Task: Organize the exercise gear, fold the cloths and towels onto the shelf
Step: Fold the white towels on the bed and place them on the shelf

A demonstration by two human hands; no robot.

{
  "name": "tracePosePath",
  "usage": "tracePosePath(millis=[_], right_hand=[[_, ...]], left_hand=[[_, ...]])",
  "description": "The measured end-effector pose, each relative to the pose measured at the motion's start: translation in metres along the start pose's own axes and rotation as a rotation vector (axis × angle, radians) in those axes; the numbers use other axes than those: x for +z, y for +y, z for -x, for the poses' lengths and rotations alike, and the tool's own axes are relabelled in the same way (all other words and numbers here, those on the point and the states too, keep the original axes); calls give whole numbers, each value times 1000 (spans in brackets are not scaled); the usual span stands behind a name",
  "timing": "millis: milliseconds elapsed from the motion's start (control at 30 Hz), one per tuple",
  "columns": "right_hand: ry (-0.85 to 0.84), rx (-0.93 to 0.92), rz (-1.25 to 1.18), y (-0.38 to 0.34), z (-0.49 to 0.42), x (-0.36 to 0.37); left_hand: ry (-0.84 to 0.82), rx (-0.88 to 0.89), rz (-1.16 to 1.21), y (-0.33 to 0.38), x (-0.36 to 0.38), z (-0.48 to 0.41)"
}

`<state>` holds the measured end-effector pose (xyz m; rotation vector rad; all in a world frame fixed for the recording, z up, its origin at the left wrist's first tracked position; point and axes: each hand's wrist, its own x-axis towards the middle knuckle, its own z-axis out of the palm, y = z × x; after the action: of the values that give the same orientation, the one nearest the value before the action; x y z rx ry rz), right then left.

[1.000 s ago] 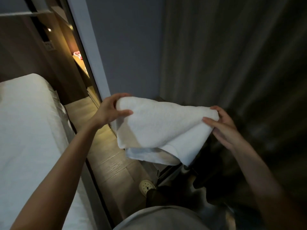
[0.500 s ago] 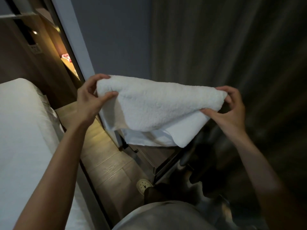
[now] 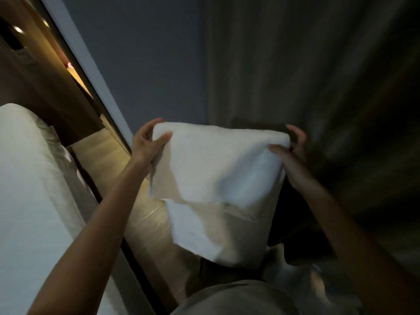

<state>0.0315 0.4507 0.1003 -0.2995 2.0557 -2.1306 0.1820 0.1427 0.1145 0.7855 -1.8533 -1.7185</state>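
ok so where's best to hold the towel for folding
At the two top corners of the towel, coming in from each side, thumb in front and fingers behind, as the left hand and right hand pinch it now. The top edge is a fold and loose layers hang below, so it should hang flat.

Left arm: yours reaches forward and up, bare.
Left hand (image 3: pixel 146 147): your thumb in front and fingers behind pinch the towel (image 3: pixel 216 169) at its upper left corner.
Right arm: raised likewise, bare.
Right hand (image 3: pixel 293 164): pinches the upper right corner, thumb in front.
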Motion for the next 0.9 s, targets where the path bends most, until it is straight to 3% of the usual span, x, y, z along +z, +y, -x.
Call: tracePosePath(millis=[200,400,600,700,800,900], right_hand=[[1,279,177,80,-103,40],[-129,257,412,139,-180,63],[-163,306,500,187,-235,76],[-149,392,511,213,-239,76],[-131,552,603,240,-218,76],[-172,706,691,265,-189,80]], left_hand=[[66,-244,-88,-77,22,-85],[122,-337,-150,-128,47,-157],[-30,-370,-142,-157,61,-201],[-98,-510,-47,-179,62,-203],[-269,-584,-197,-207,60,-193],[-263,-621,-299,-235,66,-184]])
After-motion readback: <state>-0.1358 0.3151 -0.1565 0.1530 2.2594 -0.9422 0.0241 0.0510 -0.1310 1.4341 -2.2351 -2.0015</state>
